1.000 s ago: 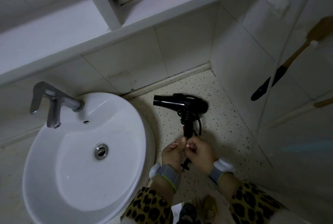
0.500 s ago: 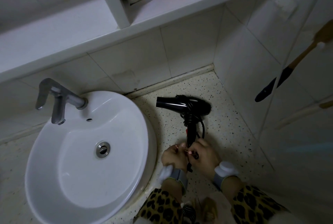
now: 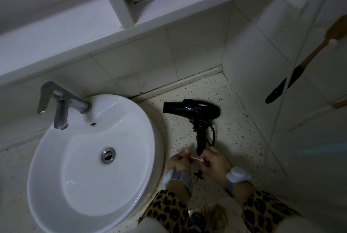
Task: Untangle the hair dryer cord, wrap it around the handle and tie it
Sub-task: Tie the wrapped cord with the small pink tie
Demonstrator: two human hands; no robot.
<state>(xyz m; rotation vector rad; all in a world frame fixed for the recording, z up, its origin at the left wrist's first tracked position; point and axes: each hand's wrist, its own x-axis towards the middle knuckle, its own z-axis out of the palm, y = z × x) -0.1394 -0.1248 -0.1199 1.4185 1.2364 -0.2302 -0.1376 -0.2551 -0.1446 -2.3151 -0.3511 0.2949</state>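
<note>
The left hand (image 3: 178, 162) and right hand (image 3: 216, 165) have drawn apart, each pinching one end of the tie (image 3: 193, 158), now taut just before the handle (image 3: 201, 142) with its wrapped cord (image 3: 198, 124); tying looks underway.

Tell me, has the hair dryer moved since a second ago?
No. The hair dryer keeps its place, nozzle equally close to the sink.

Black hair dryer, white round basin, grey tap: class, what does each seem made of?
The black hair dryer looks like glossy plastic: sharp highlights on moulded body. The white round basin looks glazed ceramic: smooth, shiny. The grey tap seems brushed metal: dull silvery sheen.
</note>
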